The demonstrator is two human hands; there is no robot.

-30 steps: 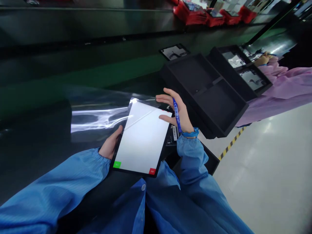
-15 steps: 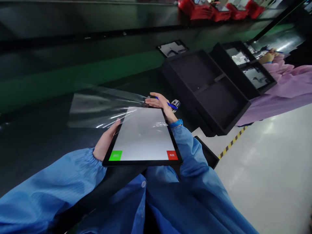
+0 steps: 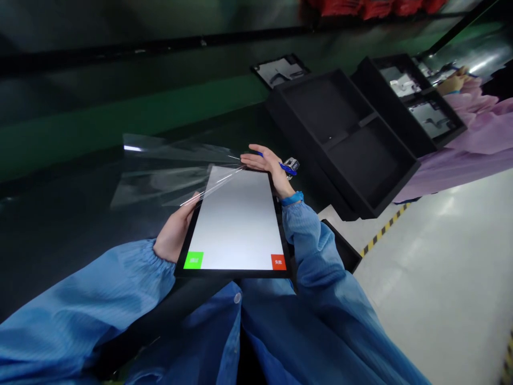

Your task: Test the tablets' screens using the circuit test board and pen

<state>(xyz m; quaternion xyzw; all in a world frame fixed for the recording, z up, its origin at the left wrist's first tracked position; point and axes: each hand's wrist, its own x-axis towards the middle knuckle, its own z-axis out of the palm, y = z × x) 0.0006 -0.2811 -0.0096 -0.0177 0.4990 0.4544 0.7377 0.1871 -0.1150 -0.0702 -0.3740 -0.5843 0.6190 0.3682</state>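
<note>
A tablet [image 3: 236, 219] with a lit white screen, a green square and a red square in its lower corners, is tilted in front of my body. My left hand [image 3: 176, 224] grips its left edge, thumb along the side. My right hand [image 3: 268, 168] is at the far right corner, fingers straight and pressed together. Clear plastic film [image 3: 164, 179] runs leftward from those fingertips, over the tablet's far left corner, and appears pinched there; the thumb is hidden. A blue stick-like object [image 3: 287, 169] passes behind my right hand, its kind unclear.
A black divided tray [image 3: 324, 149] stands at the right, beside another tray [image 3: 395, 112] holding tablets. Another tablet [image 3: 280, 72] lies behind them. A small metallic object [image 3: 292, 163] is past my right hand. A person in a pink sleeve [image 3: 476, 128] works at far right.
The film has slid off much of the tablet's upper screen and now spreads in two folds to the left. The tablet has turned slightly; both hands stay at its edges.
</note>
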